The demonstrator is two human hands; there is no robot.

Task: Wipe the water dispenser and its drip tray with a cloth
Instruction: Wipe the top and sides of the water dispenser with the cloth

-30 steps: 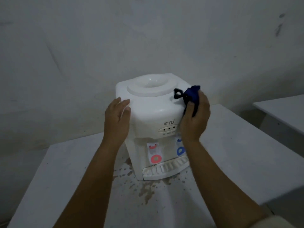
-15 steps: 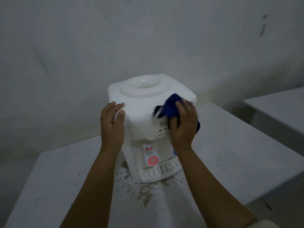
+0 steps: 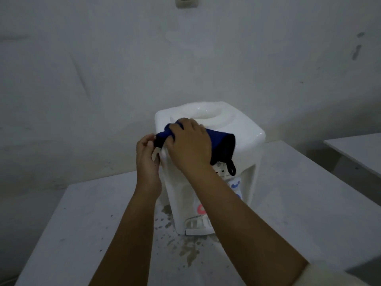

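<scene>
A white tabletop water dispenser [image 3: 247, 137] stands on a pale table [image 3: 309, 203], its drip tray [image 3: 195, 225] at the front base, partly hidden by my right forearm. A dark blue cloth [image 3: 221, 143] lies over the dispenser's top front edge, a loop hanging at its right corner. My right hand [image 3: 189, 145] presses flat on the cloth. My left hand [image 3: 147, 159] is at the dispenser's left front corner, its fingers pinching the cloth's left end.
Brown stains and wet splashes [image 3: 185, 250] mark the table in front of the dispenser. A wall rises close behind, with a switch plate [image 3: 187, 1] at the top. A second pale table [image 3: 358, 149] stands to the right.
My right hand has swept the cloth leftward from the dispenser's right front corner across the top front. My left hand has shifted from bracing the left side to pinching the cloth's end.
</scene>
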